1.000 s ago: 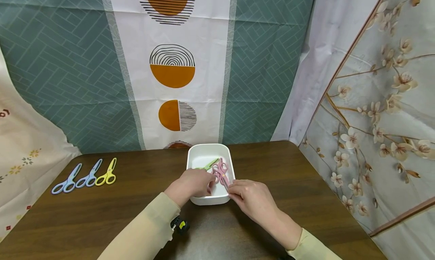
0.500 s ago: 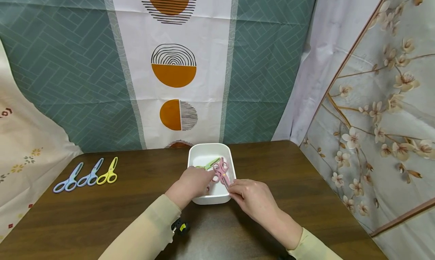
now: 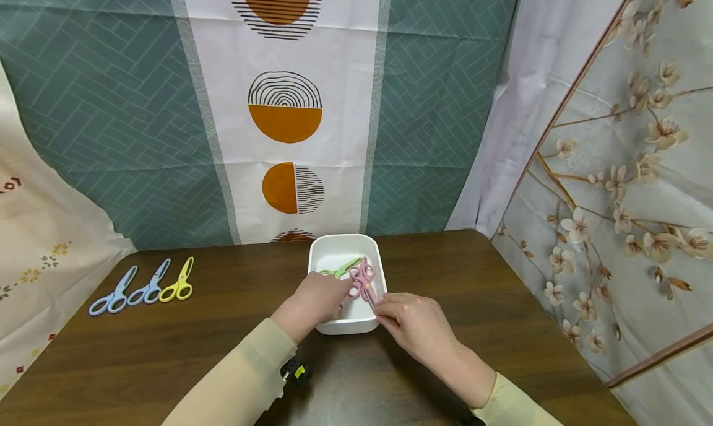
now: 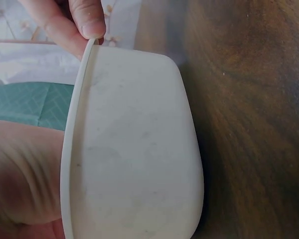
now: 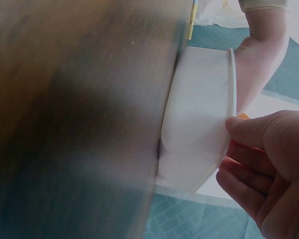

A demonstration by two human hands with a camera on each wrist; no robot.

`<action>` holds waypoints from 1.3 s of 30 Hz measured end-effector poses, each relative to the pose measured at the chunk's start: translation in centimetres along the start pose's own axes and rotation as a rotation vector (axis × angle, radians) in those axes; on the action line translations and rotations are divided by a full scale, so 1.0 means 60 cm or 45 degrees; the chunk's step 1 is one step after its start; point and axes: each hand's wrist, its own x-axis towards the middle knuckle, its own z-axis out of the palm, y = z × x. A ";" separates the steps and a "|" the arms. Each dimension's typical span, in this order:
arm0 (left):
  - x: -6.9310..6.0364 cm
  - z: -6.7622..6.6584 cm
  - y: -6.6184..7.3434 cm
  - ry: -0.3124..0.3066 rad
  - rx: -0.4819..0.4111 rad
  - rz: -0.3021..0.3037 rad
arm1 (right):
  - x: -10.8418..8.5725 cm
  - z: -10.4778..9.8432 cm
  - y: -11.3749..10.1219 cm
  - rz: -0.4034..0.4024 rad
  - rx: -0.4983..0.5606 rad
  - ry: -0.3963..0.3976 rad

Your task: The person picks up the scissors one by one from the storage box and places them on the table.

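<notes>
A white plastic bin (image 3: 327, 247) stands on the wooden table in front of me. Inside it lie pink scissors (image 3: 367, 285) and green scissors (image 3: 348, 267), the green pair partly behind my left hand. My left hand (image 3: 316, 299) reaches over the bin's left side, its fingers down inside and hidden, so what they hold does not show. With thumb and fingers my right hand (image 3: 412, 321) pinches the bin's right rim near the front corner. In the right wrist view, the thumb of the right hand (image 5: 274, 154) presses against the outside of the rim.
At the table's left lie two pairs of blue scissors (image 3: 116, 299) (image 3: 150, 290) and a yellow pair (image 3: 178, 288), side by side in a row. Behind the table (image 3: 223, 339) hangs a patterned curtain (image 3: 106, 135), and a floral cloth (image 3: 613, 228) borders the right.
My left hand has turned slightly, and its fingers are more hidden inside the bin than a second ago. The right hand keeps its place on the rim.
</notes>
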 end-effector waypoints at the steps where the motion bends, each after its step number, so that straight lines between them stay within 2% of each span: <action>1: 0.000 0.001 0.000 0.005 0.008 0.002 | 0.000 0.000 0.000 0.000 -0.001 0.000; 11: 0.000 0.004 -0.001 0.068 0.010 -0.036 | 0.000 0.000 0.000 -0.002 -0.003 0.008; 23: -0.017 0.002 -0.012 0.176 0.028 -0.055 | 0.000 0.000 -0.001 0.005 -0.014 0.005; 39: -0.027 0.002 -0.017 0.243 0.009 -0.047 | -0.001 0.000 0.000 0.010 -0.010 0.017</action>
